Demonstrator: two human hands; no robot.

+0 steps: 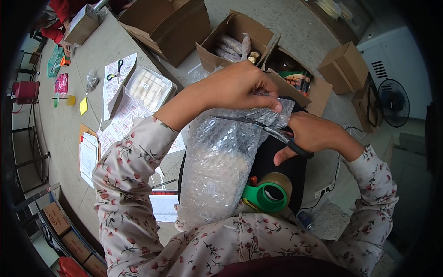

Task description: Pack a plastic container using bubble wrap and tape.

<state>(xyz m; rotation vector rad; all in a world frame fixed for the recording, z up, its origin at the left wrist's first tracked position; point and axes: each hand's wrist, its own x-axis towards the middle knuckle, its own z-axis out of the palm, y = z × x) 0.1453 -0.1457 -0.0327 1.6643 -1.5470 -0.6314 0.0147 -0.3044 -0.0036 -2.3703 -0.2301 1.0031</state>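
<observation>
A sheet of bubble wrap lies across my lap, with a pale item blurred beneath its lower half. My left hand pinches the wrap's far edge between thumb and fingers. Black-handled scissors are in my right hand, their blades apart and lying across the wrap just below my left hand. The right thumb sits by the lower handle; the other fingers are partly hidden. Beside the wrap on my lap rests a roll of brown packing tape in a green dispenser.
Open cardboard boxes stand ahead, one holding bagged goods. To the left are a clear lidded container, printed sheets and green-handled scissors. A fan stands at right. Another person's red sleeve shows at upper left.
</observation>
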